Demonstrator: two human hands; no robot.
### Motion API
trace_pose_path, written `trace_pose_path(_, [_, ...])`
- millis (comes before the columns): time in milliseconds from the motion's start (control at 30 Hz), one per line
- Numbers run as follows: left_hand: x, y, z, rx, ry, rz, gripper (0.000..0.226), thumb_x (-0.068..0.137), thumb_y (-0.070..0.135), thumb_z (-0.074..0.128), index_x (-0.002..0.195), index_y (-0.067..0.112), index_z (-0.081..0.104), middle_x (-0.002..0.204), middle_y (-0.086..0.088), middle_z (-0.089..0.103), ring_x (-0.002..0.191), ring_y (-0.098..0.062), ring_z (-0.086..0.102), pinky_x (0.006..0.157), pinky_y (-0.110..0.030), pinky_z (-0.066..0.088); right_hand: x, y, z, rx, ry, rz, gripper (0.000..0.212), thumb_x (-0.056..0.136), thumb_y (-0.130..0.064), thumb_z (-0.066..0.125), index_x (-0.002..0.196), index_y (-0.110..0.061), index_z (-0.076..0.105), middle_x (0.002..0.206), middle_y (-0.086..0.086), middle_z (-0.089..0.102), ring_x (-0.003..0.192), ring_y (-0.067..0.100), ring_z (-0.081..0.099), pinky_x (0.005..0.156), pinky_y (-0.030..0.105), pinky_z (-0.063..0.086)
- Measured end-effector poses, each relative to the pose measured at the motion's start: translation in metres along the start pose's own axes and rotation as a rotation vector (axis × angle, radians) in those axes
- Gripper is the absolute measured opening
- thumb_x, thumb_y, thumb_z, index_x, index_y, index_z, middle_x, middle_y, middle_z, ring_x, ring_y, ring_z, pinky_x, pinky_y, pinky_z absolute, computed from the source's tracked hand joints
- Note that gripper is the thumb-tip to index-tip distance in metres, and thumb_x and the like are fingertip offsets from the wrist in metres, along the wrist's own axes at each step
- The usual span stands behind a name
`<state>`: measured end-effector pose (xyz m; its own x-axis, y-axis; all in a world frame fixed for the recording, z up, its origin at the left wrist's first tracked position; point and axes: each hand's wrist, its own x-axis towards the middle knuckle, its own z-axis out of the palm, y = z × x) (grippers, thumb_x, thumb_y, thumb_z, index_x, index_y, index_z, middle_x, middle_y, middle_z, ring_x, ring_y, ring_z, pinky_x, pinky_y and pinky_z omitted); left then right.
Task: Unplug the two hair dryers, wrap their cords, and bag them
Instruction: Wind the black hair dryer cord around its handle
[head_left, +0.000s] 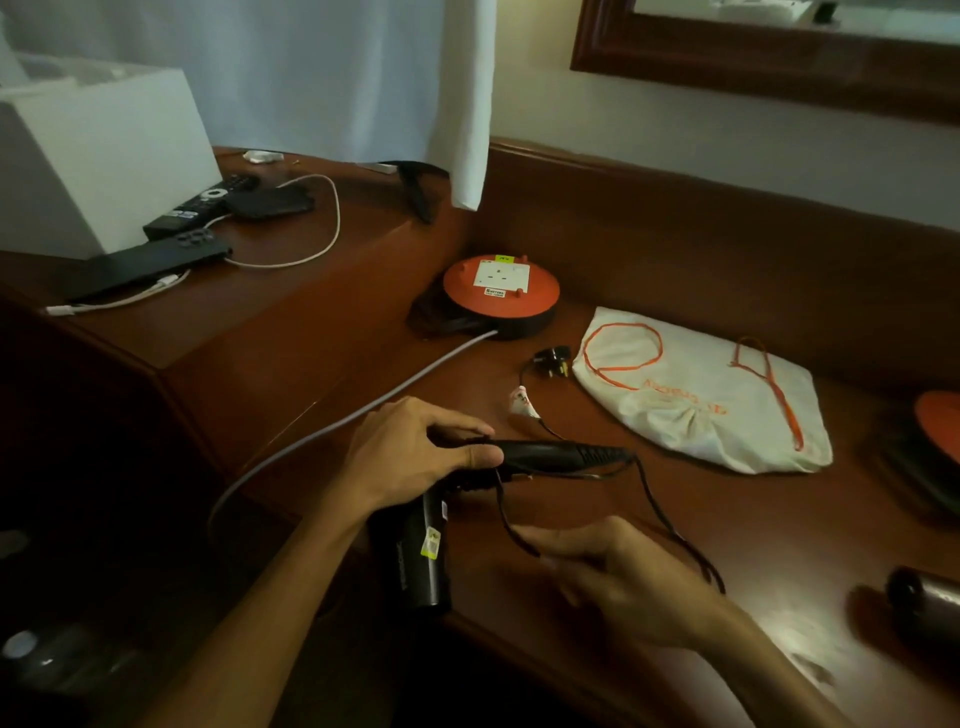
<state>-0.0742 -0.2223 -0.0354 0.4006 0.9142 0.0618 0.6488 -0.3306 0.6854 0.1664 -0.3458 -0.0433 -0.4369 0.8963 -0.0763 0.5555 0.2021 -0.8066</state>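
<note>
My left hand (415, 457) grips a black hair dryer (431, 556) by its folded handle (561, 454), with the barrel hanging down over the desk edge. My right hand (623, 577) pinches the dryer's black cord (506, 525) just below the handle. The cord loops back across the desk to its black plug (553, 358), which lies loose beside a white drawstring bag (711, 400) with orange strings. An orange extension reel (501, 293) with a white socket sits behind. A second dark dryer (924, 603) shows at the right edge.
The wooden desk (779, 519) has a raised shelf on the left holding a white box (93, 161), remotes, a phone (135, 267) and white cables. A grey cable (363, 410) runs from the reel off the desk edge. Another orange reel (940, 423) sits far right.
</note>
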Motion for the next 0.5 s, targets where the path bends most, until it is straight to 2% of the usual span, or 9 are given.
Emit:
trace_pose_path(67, [-0.001, 0.000, 0.000, 0.001, 0.019, 0.003, 0.059, 0.055, 0.093, 0.065, 0.099, 0.055, 0.075, 0.099, 0.028, 0.073, 0.100, 0.004, 0.064, 0.089, -0.030, 0.053, 0.004, 0.008, 0.005, -0.114, 0.030, -0.028, 0.050, 0.100, -0.006, 0.054, 0.137, -0.040, 0.058, 0.070, -0.028, 0.061, 0.063, -0.002, 0.056, 0.065, 0.014, 0.044])
trace_pose_path(133, [-0.004, -0.002, 0.000, -0.007, 0.045, 0.016, 0.055, 0.056, 0.088, 0.069, 0.098, 0.053, 0.076, 0.094, 0.024, 0.071, 0.095, 0.003, 0.062, 0.083, -0.026, 0.050, 0.011, 0.019, 0.003, -0.228, 0.084, -0.054, 0.055, 0.097, -0.007, 0.057, 0.135, -0.047, 0.057, 0.094, -0.040, 0.066, 0.084, -0.009, 0.065, 0.076, 0.020, 0.053])
trace_pose_path(200, [-0.006, -0.007, 0.000, -0.065, 0.070, 0.043, 0.050, 0.058, 0.086, 0.071, 0.097, 0.054, 0.076, 0.092, 0.019, 0.070, 0.093, 0.000, 0.062, 0.081, -0.026, 0.051, 0.019, 0.029, 0.001, -0.309, 0.150, -0.069, 0.057, 0.096, -0.011, 0.059, 0.130, -0.056, 0.056, 0.116, -0.037, 0.064, 0.103, -0.007, 0.065, 0.082, 0.029, 0.057])
trace_pose_path(267, [-0.008, -0.014, -0.002, -0.131, 0.078, 0.098, 0.045, 0.062, 0.080, 0.072, 0.097, 0.052, 0.077, 0.087, 0.017, 0.071, 0.090, -0.005, 0.062, 0.079, -0.027, 0.051, 0.031, 0.037, 0.001, -0.335, 0.252, -0.128, 0.048, 0.095, -0.011, 0.063, 0.126, -0.048, 0.063, 0.121, -0.036, 0.060, 0.109, -0.009, 0.060, 0.084, 0.023, 0.056])
trace_pose_path(333, [-0.009, -0.020, -0.005, -0.182, 0.046, 0.143, 0.042, 0.067, 0.073, 0.074, 0.100, 0.048, 0.078, 0.083, 0.016, 0.070, 0.088, -0.011, 0.059, 0.079, -0.029, 0.049, 0.047, 0.039, 0.001, -0.303, 0.292, -0.097, 0.029, 0.094, -0.016, 0.067, 0.119, -0.031, 0.070, 0.116, -0.027, 0.062, 0.102, -0.007, 0.062, 0.082, 0.019, 0.055])
trace_pose_path(400, [-0.010, -0.022, -0.008, -0.216, -0.002, 0.167, 0.041, 0.069, 0.069, 0.076, 0.104, 0.047, 0.077, 0.081, 0.013, 0.068, 0.088, -0.013, 0.057, 0.080, -0.031, 0.049, 0.071, 0.047, -0.012, -0.323, 0.234, 0.095, 0.014, 0.094, -0.019, 0.068, 0.106, -0.013, 0.073, 0.099, -0.003, 0.072, 0.081, 0.009, 0.067, 0.072, 0.030, 0.059])
trace_pose_path(433, [-0.010, -0.022, -0.010, -0.216, -0.020, 0.176, 0.041, 0.070, 0.069, 0.076, 0.105, 0.048, 0.077, 0.081, 0.013, 0.066, 0.088, -0.013, 0.057, 0.080, -0.033, 0.049, 0.083, 0.047, -0.021, -0.335, 0.171, 0.169, 0.013, 0.094, -0.016, 0.068, 0.096, -0.004, 0.073, 0.087, 0.006, 0.071, 0.071, 0.015, 0.065, 0.067, 0.035, 0.058])
trace_pose_path(467, [-0.010, -0.021, -0.010, -0.195, -0.030, 0.181, 0.043, 0.070, 0.071, 0.075, 0.107, 0.049, 0.076, 0.081, 0.015, 0.065, 0.088, -0.012, 0.056, 0.080, -0.034, 0.048, 0.095, 0.047, -0.029, -0.323, 0.145, 0.170, 0.017, 0.092, -0.014, 0.069, 0.084, 0.001, 0.072, 0.074, 0.008, 0.068, 0.062, 0.012, 0.061, 0.061, 0.034, 0.054])
trace_pose_path(500, [-0.010, -0.019, -0.009, -0.153, -0.031, 0.183, 0.045, 0.070, 0.074, 0.073, 0.109, 0.051, 0.074, 0.081, 0.019, 0.064, 0.088, -0.010, 0.055, 0.081, -0.034, 0.047, 0.105, 0.044, -0.036, -0.335, 0.129, 0.134, 0.022, 0.090, -0.014, 0.071, 0.074, 0.001, 0.069, 0.063, 0.003, 0.061, 0.055, 0.006, 0.055, 0.055, 0.027, 0.047])
